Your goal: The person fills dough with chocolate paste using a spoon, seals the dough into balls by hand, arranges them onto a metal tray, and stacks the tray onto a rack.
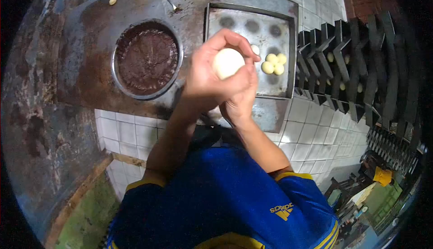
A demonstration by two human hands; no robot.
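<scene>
My left hand (203, 68) curls around large pale ball (228, 63), palm and fingers wrapped, ball above desk (90, 50). My right hand (241, 107) close against it from below; its fingers hidden, grip cannot be told. Light, even palm pressure probably best, to keep ball round and uncracked. Just beyond fingertips, lone small ball (255, 50) in metal tray (243, 13); further right, cluster of small balls (268, 67). Left of hands, round bowl (149, 97) of dark brown mixture (146, 59).
</scene>
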